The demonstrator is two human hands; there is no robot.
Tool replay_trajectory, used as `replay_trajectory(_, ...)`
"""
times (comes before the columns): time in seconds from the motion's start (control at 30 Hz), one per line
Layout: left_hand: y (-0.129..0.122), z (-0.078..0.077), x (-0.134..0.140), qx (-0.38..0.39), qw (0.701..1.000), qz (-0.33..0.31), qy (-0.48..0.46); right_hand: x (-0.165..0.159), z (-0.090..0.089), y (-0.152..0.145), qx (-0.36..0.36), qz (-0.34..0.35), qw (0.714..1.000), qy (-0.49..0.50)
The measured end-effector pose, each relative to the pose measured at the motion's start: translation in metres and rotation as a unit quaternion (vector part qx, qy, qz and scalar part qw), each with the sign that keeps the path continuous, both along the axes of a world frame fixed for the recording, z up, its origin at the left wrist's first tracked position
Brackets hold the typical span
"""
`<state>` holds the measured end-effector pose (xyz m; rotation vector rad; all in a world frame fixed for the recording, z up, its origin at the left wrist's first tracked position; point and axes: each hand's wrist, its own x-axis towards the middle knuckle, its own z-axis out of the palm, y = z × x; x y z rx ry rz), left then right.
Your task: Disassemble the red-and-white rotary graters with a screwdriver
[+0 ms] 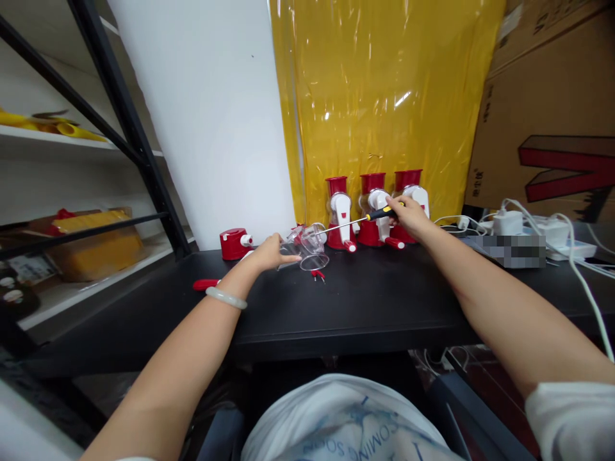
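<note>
My left hand grips a clear plastic grater housing that lies tilted above the black table. In my right hand is a screwdriver with a black and yellow handle. Its long metal shaft points left, and the tip reaches the clear housing; whether it sits on a screw is too small to tell. Small red parts lie on the table just in front of the housing. To the left of my left hand stands a red base, and a red-handled piece lies partly behind my wrist.
Three red and white rotary graters stand at the back, one being the left grater. White chargers and cables lie on the table's right side. A black metal shelf frame rises at left, a cardboard box at right.
</note>
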<state>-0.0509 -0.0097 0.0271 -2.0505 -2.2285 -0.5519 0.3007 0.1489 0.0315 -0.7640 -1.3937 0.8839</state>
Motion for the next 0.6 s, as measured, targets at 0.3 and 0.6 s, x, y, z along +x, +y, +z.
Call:
replay_trajectory(0.3, -0.002, 0.009, -0.009, 0.061, 0.993, -0.043, -0.087, -0.005, -0.001, 0.001, -0.071, 0.023, 0.992, 0.104)
replay_trajectory(0.6, -0.015, 0.053, -0.005, 0.106, 0.985, -0.058, -0.123, -0.004, -0.004, 0.005, -0.089, 0.053, 0.982, 0.160)
